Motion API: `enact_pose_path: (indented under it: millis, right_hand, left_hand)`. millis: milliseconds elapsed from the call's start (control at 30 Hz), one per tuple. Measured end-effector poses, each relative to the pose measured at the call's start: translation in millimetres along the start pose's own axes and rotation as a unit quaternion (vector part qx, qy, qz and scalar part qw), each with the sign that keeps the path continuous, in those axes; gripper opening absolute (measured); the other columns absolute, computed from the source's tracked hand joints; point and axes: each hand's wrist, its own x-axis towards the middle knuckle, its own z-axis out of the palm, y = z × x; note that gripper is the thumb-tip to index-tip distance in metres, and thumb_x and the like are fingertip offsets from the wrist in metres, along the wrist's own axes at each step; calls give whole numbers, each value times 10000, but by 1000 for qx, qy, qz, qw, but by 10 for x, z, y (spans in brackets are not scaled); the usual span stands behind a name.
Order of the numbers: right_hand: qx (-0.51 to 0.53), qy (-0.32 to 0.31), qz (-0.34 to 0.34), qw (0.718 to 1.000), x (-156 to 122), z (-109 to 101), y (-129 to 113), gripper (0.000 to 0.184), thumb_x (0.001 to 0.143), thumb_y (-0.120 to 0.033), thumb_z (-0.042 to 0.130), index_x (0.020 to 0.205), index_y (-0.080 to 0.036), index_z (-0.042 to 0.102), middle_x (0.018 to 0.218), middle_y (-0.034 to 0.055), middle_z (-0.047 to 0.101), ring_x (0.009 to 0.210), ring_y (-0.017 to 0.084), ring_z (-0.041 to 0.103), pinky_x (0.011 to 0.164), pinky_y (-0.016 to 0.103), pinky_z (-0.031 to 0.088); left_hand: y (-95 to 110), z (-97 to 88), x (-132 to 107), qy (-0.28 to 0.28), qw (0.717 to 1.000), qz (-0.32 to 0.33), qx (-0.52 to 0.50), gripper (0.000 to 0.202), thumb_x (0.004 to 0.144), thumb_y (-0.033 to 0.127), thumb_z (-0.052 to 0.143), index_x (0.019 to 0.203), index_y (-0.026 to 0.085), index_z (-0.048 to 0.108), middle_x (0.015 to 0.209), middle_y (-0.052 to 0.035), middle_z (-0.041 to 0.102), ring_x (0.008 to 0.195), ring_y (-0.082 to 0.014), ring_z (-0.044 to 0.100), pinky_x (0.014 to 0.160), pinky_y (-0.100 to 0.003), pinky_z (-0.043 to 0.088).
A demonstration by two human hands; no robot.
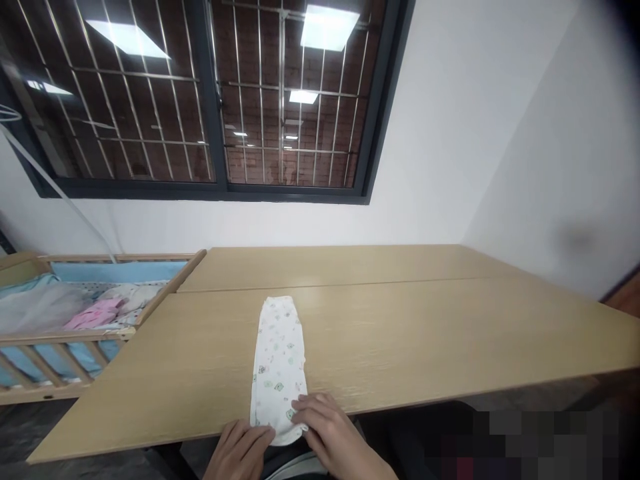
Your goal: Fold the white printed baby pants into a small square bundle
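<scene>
Wall (435, 120): smooth and white, standing well beyond your left hand (240, 452) and your right hand (333, 430).
Tabletop (425, 327): pale, wood-grained, with a faint sheen; it spreads ahead of your hands and out to both sides, and a straight seam crosses it beyond the cloth.
Window (207, 93): far ahead of your hands, a dark frame with two glass panes; metal bars (281, 87) and brick show through, along with bright light-panel reflections.
Crib (170, 293): slatted wood, ahead and well to the left of your left hand, with blue padding (120, 271), a sheer whitish fabric (40, 307) and a crumpled pink cloth (97, 313) inside.
Pole (60, 190): slim, white, slanting down to the crib, beyond your left hand.
Printed cloth (279, 360): white, long and narrow, lying flat and stretching forward from between your hands; its rounded near end hangs just over the table edge.
Right hand: your fingers and thumb pinch the cloth's near right edge.
Left hand: your curled fingers touch the near left corner; you cannot tell whether they grip it.
Prints: small green and greyish motifs ahead of your fingertips, too tiny to read.
</scene>
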Motion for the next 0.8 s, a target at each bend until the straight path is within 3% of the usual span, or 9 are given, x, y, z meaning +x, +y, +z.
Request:
enact_pose_path:
  millis: [100,200,300,400,533,600,800]
  right_hand:
    - [73,3,50,996,-40,-145,-157,222,980,-222,490,1106,-264,669,1148,50,685,1124,223,598,1003,353,465]
    - [154,23,71,985,37,-297,-217,156,975,-349,542,1010,-257,663,1039,47,686,995,222,628,908,336,495]
    - [187,62,53,979,243,-435,-162,192,954,-409,581,967,-231,654,996,58,662,947,221,618,874,338,491]
    - [196,88,42,976,547,-548,-11,260,934,-457,606,984,-209,663,1023,71,647,969,220,600,883,342,480]
    - [269,101,66,955,1038,-608,337,373,889,-492,650,1101,-186,627,1001,72,658,905,205,612,805,326,498]
    - [304,137,71,940,1293,-585,553,422,842,-467,700,1135,-184,594,941,53,651,838,187,608,750,307,495]
    - [287,210,143,924,1945,-333,1116,379,747,-314,728,1050,-175,547,704,-52,531,643,131,532,620,254,452]
  left_hand:
    - [17,-112,89,19,996,-22,-85,343,916,67,504,1184,230,643,880,-8,741,745,-141,653,725,-247,537]
    - [-56,-231,185,-3,984,-100,-146,262,935,180,578,1161,281,664,901,-15,740,804,-163,668,746,-272,556]
    - [-194,-296,362,-5,963,-181,-198,140,961,310,577,971,268,711,873,-23,730,833,-184,667,772,-299,555]
    - [-388,-267,635,3,936,-267,-230,263,952,434,572,871,228,714,862,-35,724,842,-198,664,793,-311,545]
    - [-734,-73,1031,8,886,-358,-294,333,903,495,588,898,186,713,919,-53,746,886,-220,684,796,-313,552]
    - [-915,75,1195,14,867,-388,-314,357,880,486,594,972,158,700,966,-76,757,893,-226,700,780,-313,564]
    - [-1307,518,1474,-34,858,-459,-230,313,885,303,562,1122,109,622,957,-110,758,841,-203,716,740,-286,549]
